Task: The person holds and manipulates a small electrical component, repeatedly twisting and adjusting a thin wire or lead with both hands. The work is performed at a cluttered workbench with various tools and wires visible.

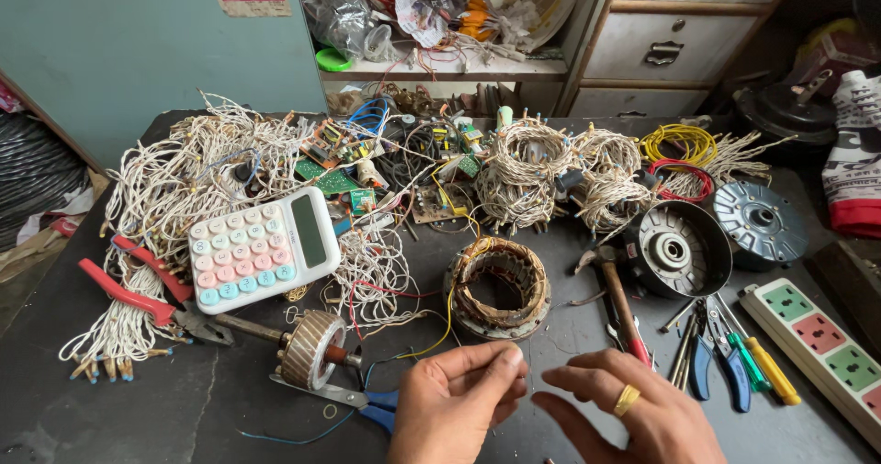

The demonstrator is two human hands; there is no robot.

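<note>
Both hands hover low over the near edge of the dark counter (110,400), close together but not touching. The left hand (454,400) has thumb and fingertips pinched together; whether a fine wire sits between them cannot be told. The right hand (633,409), wearing a gold ring, is loosely spread and holds nothing.

Just beyond the hands, slightly toward the left one, lies a wound stator ring (498,288) with copper coils, flat on the counter, apart from both hands. To the left of the left hand lies a rotor on its shaft (307,346), with blue-handled scissors (353,398) just beside that hand's wrist. Farther left sit a white calculator with pastel keys (262,248), red-handled pliers (138,294) and a big tangle of white wires (184,179).

Beyond the right hand a hammer (619,299) lies near its fingertips, then a row of screwdrivers and pliers (725,349), a power strip (821,340) at the far right edge, and two round motor housings (679,248). Circuit boards and more coil bundles (518,175) crowd the back.

Bare counter shows only between the stator ring and the hands, and at the near left corner.
</note>
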